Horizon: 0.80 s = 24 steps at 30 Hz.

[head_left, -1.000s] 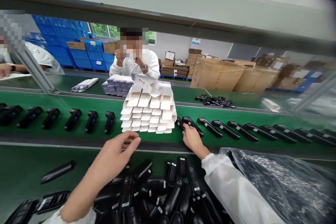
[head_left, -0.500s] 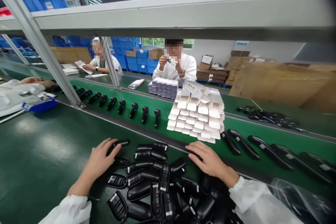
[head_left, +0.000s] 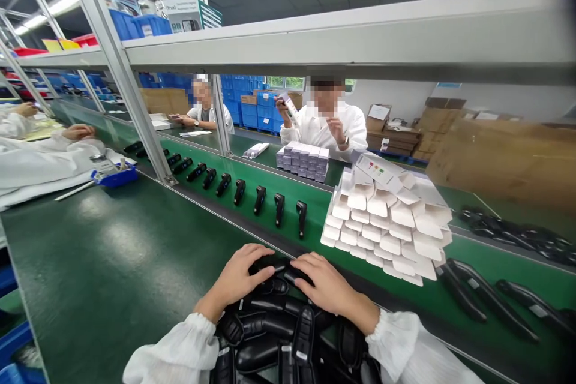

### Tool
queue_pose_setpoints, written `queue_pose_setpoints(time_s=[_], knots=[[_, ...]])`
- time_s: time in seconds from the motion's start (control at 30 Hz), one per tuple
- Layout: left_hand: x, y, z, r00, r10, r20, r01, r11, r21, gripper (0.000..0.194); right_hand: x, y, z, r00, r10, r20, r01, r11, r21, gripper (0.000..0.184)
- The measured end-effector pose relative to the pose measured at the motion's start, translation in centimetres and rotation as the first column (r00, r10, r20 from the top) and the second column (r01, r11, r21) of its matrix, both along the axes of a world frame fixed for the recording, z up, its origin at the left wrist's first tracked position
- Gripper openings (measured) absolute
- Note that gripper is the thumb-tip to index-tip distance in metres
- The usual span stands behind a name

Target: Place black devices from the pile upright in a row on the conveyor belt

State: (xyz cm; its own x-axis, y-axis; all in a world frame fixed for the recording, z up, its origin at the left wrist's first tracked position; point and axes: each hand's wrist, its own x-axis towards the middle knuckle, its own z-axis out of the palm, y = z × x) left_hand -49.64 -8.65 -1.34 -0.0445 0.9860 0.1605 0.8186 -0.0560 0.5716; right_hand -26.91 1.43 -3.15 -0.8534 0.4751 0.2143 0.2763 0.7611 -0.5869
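My left hand [head_left: 234,279] and right hand [head_left: 330,287] arch open over black casings [head_left: 304,336], contact unclear. Uneven pushing could spill some.

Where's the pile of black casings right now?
In the head view, the pile of black casings lies at bottom centre on the green table, its far end between the left hand and right hand.

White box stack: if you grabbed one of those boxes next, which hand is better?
Probably the right hand: it looks nearer the white box stack, which stands on that side. The left hand is farther off and would have to reach past the right.
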Motion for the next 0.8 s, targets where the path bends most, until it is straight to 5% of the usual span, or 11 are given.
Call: queue_pose_setpoints(time_s=[0.27,0.37,0.53,0.8], knots=[[-1.4,3.3,0.4,0.966,-0.179,-0.185,0.164,0.982,-0.096,0.030,-0.4,3.9,0.3,0.968,-0.205,-0.144,0.119,0.880,-0.460,0.042],[-1.6,4.0,0.7,0.950,-0.233,-0.206,0.215,0.971,-0.109,0.033,-1.1,5.2,-1.0,0.938,-0.298,-0.179,0.199,0.883,-0.426,0.053],[-2.3,4.6,1.2,0.940,-0.254,-0.229,0.230,0.965,-0.125,0.031,-3.4,5.8,-3.0,0.864,-0.375,-0.336,0.205,0.871,-0.447,0.030],[-3.9,4.8,1.8,0.967,-0.243,-0.073,0.231,0.962,-0.144,0.020,-4.9,6.3,-2.6,0.845,-0.487,-0.220,0.409,0.855,-0.319,0.039]])
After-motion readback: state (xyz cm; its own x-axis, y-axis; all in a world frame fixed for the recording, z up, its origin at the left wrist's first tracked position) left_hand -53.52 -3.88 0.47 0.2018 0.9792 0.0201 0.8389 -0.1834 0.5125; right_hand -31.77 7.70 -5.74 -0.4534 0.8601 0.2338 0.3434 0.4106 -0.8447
